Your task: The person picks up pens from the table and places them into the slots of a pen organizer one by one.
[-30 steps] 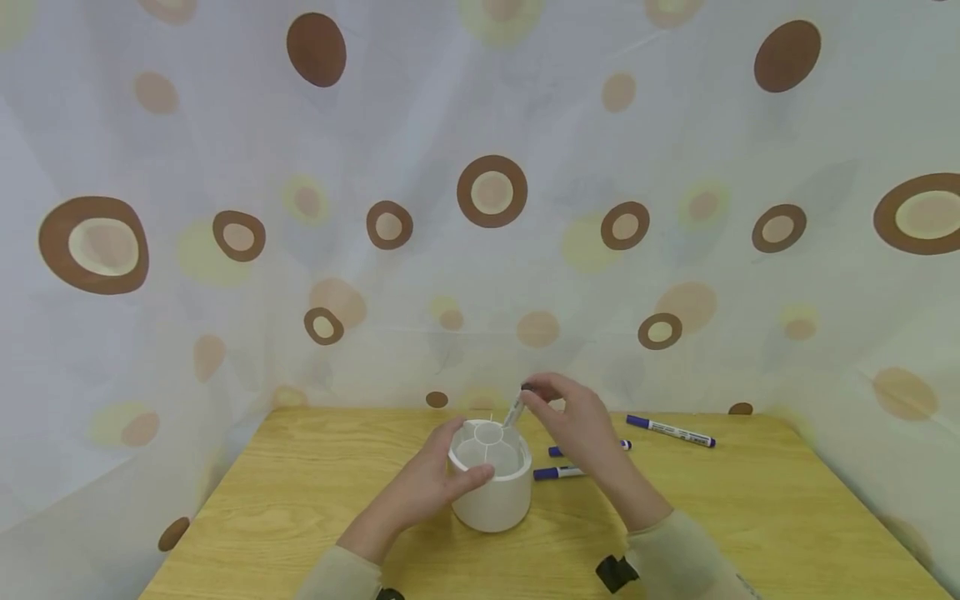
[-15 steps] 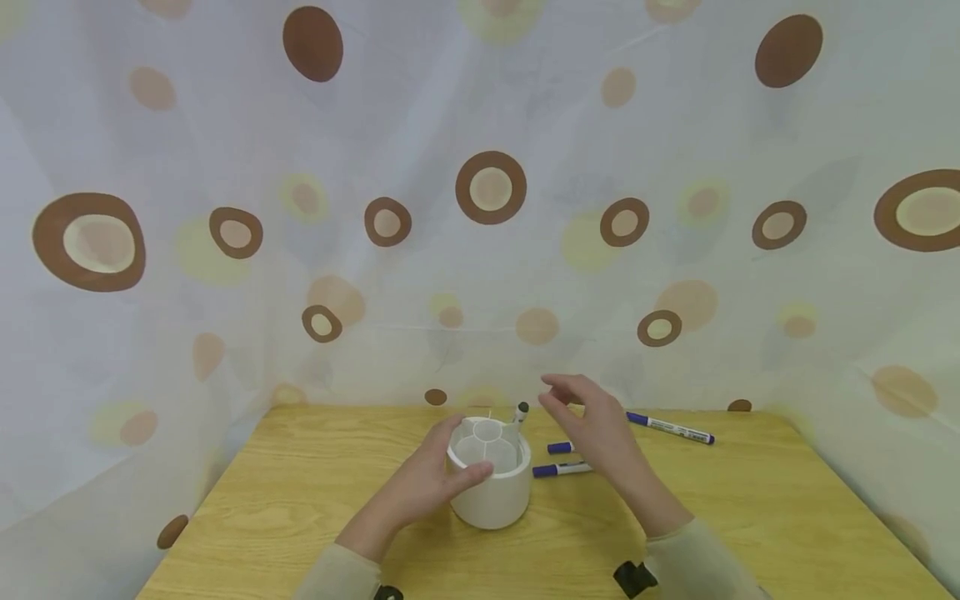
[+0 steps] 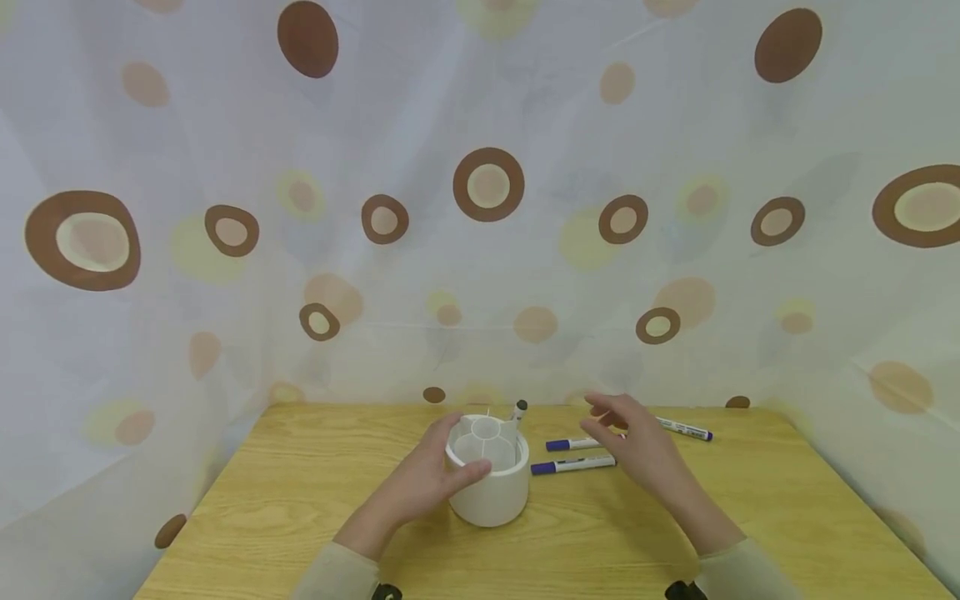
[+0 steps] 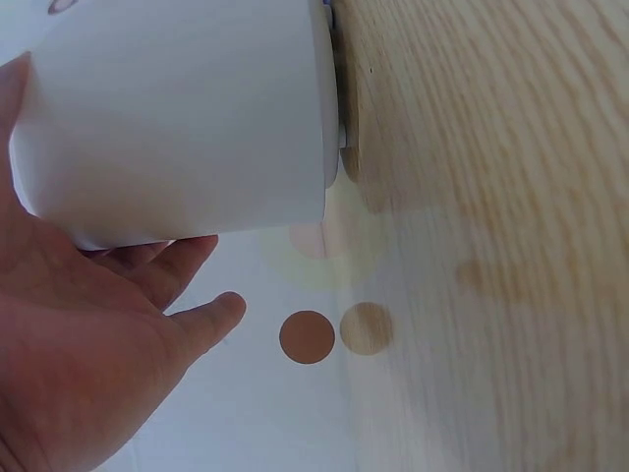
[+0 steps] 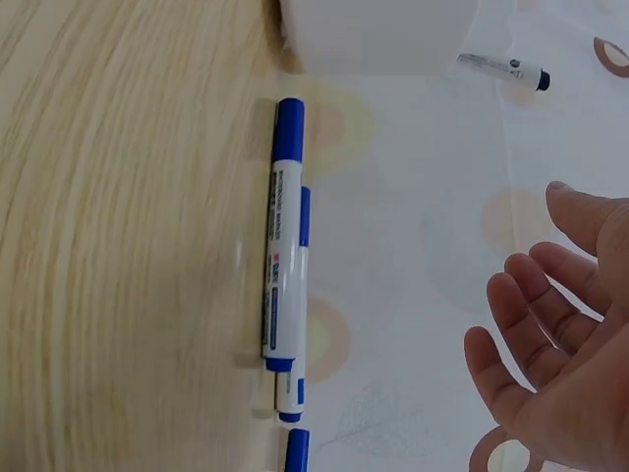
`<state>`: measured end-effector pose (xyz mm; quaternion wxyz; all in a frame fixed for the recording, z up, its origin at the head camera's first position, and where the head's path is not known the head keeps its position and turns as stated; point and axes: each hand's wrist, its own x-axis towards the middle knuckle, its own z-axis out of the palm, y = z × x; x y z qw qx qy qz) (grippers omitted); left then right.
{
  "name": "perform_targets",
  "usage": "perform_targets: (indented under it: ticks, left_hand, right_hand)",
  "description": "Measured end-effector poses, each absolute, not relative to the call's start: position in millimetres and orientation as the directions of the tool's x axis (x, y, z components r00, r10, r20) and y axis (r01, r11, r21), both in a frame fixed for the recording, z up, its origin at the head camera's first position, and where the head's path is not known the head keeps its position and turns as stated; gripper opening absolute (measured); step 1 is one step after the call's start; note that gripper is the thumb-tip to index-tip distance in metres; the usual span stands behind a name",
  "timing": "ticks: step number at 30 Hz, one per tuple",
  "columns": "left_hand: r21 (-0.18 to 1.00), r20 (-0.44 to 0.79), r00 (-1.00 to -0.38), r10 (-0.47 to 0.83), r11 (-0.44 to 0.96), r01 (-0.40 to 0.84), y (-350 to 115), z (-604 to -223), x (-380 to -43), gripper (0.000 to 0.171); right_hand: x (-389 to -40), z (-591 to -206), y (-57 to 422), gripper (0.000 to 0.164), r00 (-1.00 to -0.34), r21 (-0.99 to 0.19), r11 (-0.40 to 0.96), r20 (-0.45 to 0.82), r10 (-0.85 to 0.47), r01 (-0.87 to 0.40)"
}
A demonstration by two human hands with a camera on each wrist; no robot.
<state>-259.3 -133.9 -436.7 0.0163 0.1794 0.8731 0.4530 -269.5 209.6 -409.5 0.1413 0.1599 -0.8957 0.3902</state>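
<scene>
A round white pen holder [image 3: 491, 500] with inner dividers stands on the table. My left hand [image 3: 422, 479] grips it from the left, thumb over the near rim; in the left wrist view its fingers [image 4: 187, 265] lie along the holder's side. A black-capped whiteboard marker [image 3: 519, 410] stands tilted in the holder's far right compartment, cap up. To the right, my right hand [image 3: 637, 442] hovers empty over the blue markers, thumb apart from the loosely bent fingers. The nearest blue marker [image 3: 573, 464] lies fully in sight; a second blue marker [image 3: 564, 445] is partly behind the fingertips.
A third blue marker [image 3: 684, 428] lies farther back on the right, partly hidden by my right hand. The wooden table [image 3: 300, 500] ends at a hanging patterned sheet [image 3: 420, 350] behind and on both sides.
My right hand has let go of the black-capped marker, which now leans in the holder, and has moved right over the blue markers. My left hand keeps its grip on the holder.
</scene>
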Motion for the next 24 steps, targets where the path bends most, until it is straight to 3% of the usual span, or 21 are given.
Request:
perform_targets:
  ticks: [24]
  left_hand:
    - [0.794,0.141,-0.933,0.330,0.526,0.306,-133.5,-439.6,-261.1,0.102]
  right_hand:
    - [-299.1,-449.8,274.9,0.048,-0.947,-0.624,0.712,0.211,-0.243,-0.322]
